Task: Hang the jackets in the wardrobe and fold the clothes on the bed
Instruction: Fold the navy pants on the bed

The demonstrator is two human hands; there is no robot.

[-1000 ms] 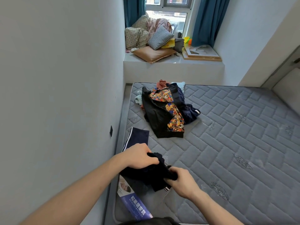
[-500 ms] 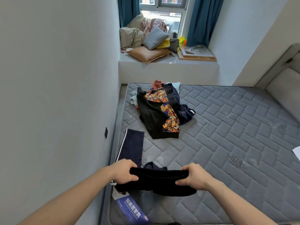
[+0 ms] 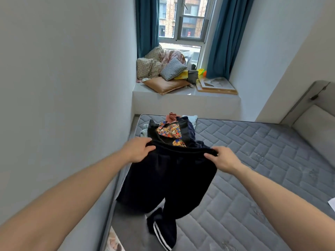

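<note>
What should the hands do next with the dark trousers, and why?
Probably lower the trousers flat onto the bare mattress. The left hand and right hand grip the waistband, and the legs hang unfolded, so they need laying out before any fold.

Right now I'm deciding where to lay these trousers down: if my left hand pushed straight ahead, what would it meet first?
Probably the heap of unfolded clothes topped by a black jacket with orange floral lining, lying on the grey quilted mattress just beyond the left hand gripping the dark navy trousers' waistband. Depth is uncertain.
</note>
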